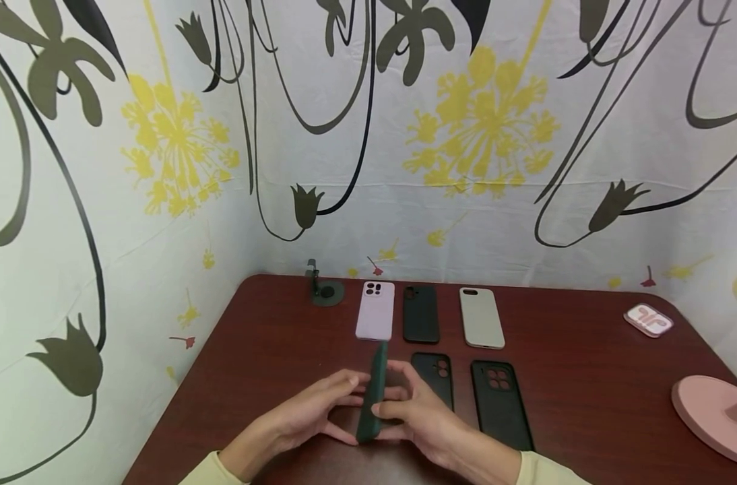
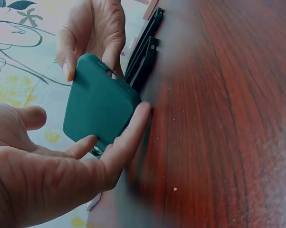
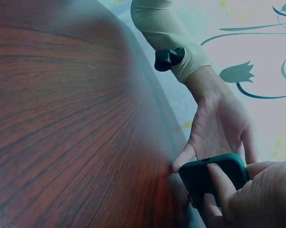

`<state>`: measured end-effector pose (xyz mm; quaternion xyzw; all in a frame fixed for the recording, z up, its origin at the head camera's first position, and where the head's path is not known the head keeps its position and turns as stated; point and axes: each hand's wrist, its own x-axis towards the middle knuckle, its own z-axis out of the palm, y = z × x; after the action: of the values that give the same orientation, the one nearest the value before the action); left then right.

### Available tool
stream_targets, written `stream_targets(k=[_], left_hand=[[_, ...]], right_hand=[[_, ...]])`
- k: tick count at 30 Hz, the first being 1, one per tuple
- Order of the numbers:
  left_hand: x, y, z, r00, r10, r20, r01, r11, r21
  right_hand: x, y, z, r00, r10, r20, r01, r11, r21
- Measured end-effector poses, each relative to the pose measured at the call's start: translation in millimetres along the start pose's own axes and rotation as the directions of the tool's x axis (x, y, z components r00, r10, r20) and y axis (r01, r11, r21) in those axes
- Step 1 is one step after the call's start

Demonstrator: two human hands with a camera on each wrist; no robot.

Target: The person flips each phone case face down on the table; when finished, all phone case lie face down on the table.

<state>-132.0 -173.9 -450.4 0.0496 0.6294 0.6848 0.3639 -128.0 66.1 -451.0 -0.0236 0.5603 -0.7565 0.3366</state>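
A dark green phone case (image 1: 373,394) stands tilted on its side above the near part of the table, held in the right hand (image 1: 432,421). The right thumb lies along one face, and the other fingers are round the far side. The left hand (image 1: 308,411) faces it palm-on, its fairly straight fingers touching the case. In the left wrist view, one left finger runs along the lower edge of the green case (image 2: 98,104), while the left thumb (image 2: 33,117) stays apart from it. An oblong cutout (image 2: 111,74) shows in the case's short edge.
Lilac (image 1: 374,313), black (image 1: 421,316) and off-white (image 1: 482,320) phone cases lie in a back row. Two dark cases (image 1: 436,377) (image 1: 500,404) lie nearer, beside the right hand. A small round stand (image 1: 327,294), a pink-white tile (image 1: 649,320) and a pink round base (image 1: 711,417) surround them.
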Motion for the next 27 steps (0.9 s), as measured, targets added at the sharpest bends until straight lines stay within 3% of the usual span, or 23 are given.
stream_targets(k=[9,16,27], left_hand=[[-1.7,-0.6,-5.6,0.995,0.036,-0.092,-0.033,0.999,0.035],[0.7,-5.4,-13.7,0.978,0.092,-0.188,-0.081,0.995,0.065],[4.8,-6.5,-17.8,0.968,0.161,-0.191,-0.141,0.984,0.112]], right_hand=[[-1,1,0,0.999,-0.001,0.04,0.0,1.0,0.023],[-1,3,-3,0.999,-0.015,0.05,0.015,1.0,0.0],[1,5,-6,0.999,-0.007,0.037,0.007,1.0,0.001]])
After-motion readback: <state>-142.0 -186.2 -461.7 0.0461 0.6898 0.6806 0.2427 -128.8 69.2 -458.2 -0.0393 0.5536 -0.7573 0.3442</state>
